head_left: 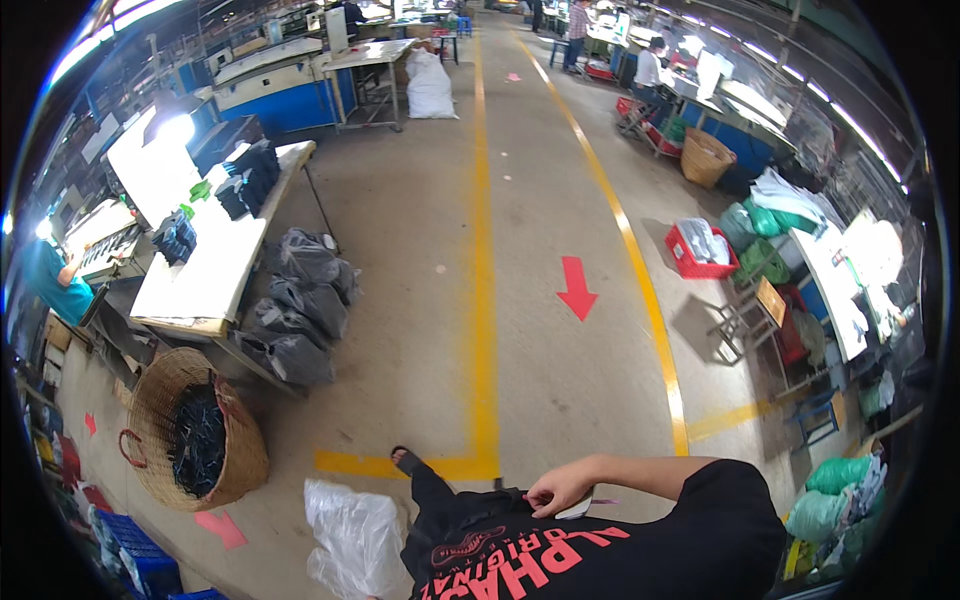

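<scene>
My right hand (pixel 560 486) is drawn in against my waist, its fingers curled closed. A small white flat thing (pixel 577 509) shows under the palm, mostly covered by the hand and black shirt; its kind is not clear. A thin purple tip sticks out beside it. My left hand does not show. Low on my left side, a bunched clear plastic bag (pixel 350 540) sits close to my black-trousered leg; what holds it, if anything, is hidden. One sandalled foot (pixel 402 458) is forward on the yellow floor line.
On the left stand a wicker basket (pixel 232 440) of dark pieces, a white-topped table (pixel 190 290) with dark stacks, and grey plastic bundles (pixel 305 300). Yellow lines edge an aisle with a red arrow (pixel 576 288). Right: a red crate (pixel 700 250), a stool (pixel 748 310), people at machines.
</scene>
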`<state>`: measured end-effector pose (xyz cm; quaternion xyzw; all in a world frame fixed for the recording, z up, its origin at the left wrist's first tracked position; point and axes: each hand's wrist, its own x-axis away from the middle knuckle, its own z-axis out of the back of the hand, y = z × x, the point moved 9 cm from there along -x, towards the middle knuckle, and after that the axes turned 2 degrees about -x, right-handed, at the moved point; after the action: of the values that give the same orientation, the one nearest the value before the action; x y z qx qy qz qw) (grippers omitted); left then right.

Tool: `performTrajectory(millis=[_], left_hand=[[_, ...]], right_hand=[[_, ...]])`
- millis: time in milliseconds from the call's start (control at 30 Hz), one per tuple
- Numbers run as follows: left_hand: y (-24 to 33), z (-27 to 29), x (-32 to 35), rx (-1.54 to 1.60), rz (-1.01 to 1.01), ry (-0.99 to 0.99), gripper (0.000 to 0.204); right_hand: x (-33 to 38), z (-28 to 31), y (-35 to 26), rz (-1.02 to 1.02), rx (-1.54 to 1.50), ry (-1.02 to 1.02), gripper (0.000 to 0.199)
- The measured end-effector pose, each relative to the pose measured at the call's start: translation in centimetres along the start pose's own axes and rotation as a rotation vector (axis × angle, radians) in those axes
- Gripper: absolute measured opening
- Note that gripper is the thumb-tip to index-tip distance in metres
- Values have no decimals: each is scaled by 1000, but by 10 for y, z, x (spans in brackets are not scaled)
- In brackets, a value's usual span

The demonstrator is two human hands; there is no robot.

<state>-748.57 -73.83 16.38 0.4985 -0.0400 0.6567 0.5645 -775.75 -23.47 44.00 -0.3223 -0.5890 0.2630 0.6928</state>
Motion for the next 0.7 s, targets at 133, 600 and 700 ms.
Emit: performTrajectory(millis=[133, 600, 700], left_hand=[[94, -56, -37, -171, -31, -83, 44], [707, -210, -100, -196, -947, -50, 39], [793, -223, -72, 18, -986, -26, 38]], right_hand=[[-70, 112, -65, 0, 217, 259, 41], [-251, 406, -138, -99, 255, 294, 40], [-280, 482, -148, -3, -94, 270, 50]])
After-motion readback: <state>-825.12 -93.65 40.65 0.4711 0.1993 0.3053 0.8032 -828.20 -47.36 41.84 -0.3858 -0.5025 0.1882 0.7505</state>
